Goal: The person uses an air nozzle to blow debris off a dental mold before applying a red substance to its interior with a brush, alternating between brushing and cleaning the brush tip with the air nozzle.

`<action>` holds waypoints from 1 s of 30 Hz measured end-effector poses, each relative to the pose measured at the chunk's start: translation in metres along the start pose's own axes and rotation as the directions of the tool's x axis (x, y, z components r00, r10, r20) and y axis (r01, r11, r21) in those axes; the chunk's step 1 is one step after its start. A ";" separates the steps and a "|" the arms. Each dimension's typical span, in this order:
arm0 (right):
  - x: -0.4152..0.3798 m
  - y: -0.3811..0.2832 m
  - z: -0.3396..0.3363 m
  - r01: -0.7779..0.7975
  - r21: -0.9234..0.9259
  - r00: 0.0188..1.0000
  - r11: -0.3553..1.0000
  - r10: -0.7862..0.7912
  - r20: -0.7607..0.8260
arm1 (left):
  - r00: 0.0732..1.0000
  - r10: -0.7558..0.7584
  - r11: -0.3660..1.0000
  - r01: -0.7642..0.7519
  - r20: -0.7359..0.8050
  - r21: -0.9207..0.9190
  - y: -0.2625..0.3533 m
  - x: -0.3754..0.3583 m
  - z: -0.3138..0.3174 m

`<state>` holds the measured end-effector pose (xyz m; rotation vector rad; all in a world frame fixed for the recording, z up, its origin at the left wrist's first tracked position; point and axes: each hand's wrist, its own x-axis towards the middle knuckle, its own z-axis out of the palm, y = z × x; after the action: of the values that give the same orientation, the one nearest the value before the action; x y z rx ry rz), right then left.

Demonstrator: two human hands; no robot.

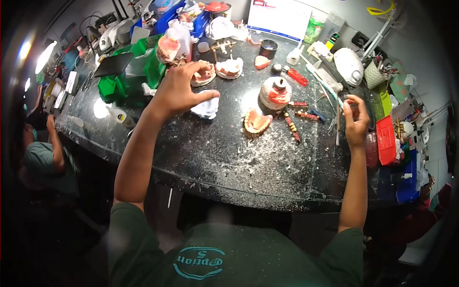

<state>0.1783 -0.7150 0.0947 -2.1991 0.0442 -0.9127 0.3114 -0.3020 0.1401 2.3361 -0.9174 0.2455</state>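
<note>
My left hand [179, 91] is open, its thumb spread from the fingers, over a plaster dental cast [204, 75] with pink gums. Beneath the thumb lies a bluish-white lump [206, 108]. Off to the right, my right hand [356, 122] is raised beside several slim tools [337, 125]; its fingers are loosely bent, and I see nothing held in them. Between the hands sit a pink denture base with teeth [257, 122] and a round white pot with red smears [276, 93]. Strips of small teeth [291, 127] lie beside the pot.
White dust and shavings [253, 167] cover the front of the black bench. A green bin [112, 86] stands at left, another cast [229, 68] and a black cup [268, 48] behind. Red trays [385, 138] line the right. A person in a green shirt [45, 160] is at far left.
</note>
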 end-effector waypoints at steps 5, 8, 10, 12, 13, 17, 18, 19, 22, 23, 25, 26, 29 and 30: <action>0.001 0.007 -0.007 -0.034 -0.001 0.998 0.999 0.034 -0.046 | 0.999 0.009 0.992 -0.013 -0.032 -0.126 0.004 -0.028 0.008; -0.001 0.001 -0.005 -0.021 0.022 0.998 1.000 0.022 -0.055 | 0.996 -0.008 0.990 -0.004 -0.087 -0.143 0.005 -0.045 0.004; -0.002 -0.007 -0.001 0.003 0.050 0.998 0.999 0.000 -0.064 | 0.990 -0.081 0.988 0.064 -0.118 -0.139 0.006 -0.055 -0.006; -0.004 -0.020 0.002 0.042 0.056 0.996 0.998 -0.037 -0.083 | 0.934 -0.027 0.985 -0.035 -0.356 -0.167 -0.010 -0.053 -0.011; -0.005 -0.030 0.003 0.054 0.057 0.995 0.997 -0.049 -0.087 | 0.920 -0.079 0.988 0.021 -0.383 -0.153 -0.021 -0.050 -0.025; -0.007 -0.054 0.005 0.162 -0.026 0.979 0.986 -0.164 -0.122 | 0.757 -0.286 0.931 0.075 -0.587 -0.357 -0.061 -0.005 -0.072; -0.005 -0.054 0.003 0.181 -0.060 0.971 0.982 -0.188 -0.149 | 0.777 -0.207 0.937 -0.016 -0.594 -0.348 -0.072 0.013 -0.078; -0.004 -0.053 0.000 0.202 -0.093 0.961 0.975 -0.215 -0.172 | 0.810 -0.155 0.945 -0.045 -0.565 -0.324 -0.097 0.038 -0.083; -0.006 -0.023 -0.010 0.062 0.041 0.981 0.997 -0.053 -0.184 | 0.931 -0.015 0.999 -0.003 -0.364 -0.049 -0.148 0.108 -0.084; -0.004 -0.016 -0.010 0.040 0.086 0.983 0.995 -0.024 -0.181 | 0.969 -0.003 0.999 0.014 -0.248 0.043 -0.183 0.137 -0.081; -0.005 -0.008 -0.013 0.031 0.074 0.985 0.997 -0.018 -0.171 | 0.984 -0.092 0.950 0.132 -0.150 0.284 -0.173 0.152 -0.077; -0.005 -0.003 -0.014 0.044 0.081 0.984 0.996 -0.029 -0.174 | 0.975 -0.221 0.939 0.219 -0.023 0.264 -0.176 0.162 -0.078; -0.004 0.001 -0.020 0.023 0.112 0.983 0.993 -0.002 -0.185 | 0.984 -0.173 0.941 0.156 0.033 0.300 -0.163 0.168 -0.073; -0.004 0.000 -0.022 0.001 0.125 0.982 0.992 0.023 -0.188 | 0.996 -0.086 0.942 0.079 0.006 0.326 -0.162 0.168 -0.068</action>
<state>0.1616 -0.7273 0.1023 -1.9908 0.0874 -1.0867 0.5475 -0.2611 0.1808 2.6784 -0.8374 0.3633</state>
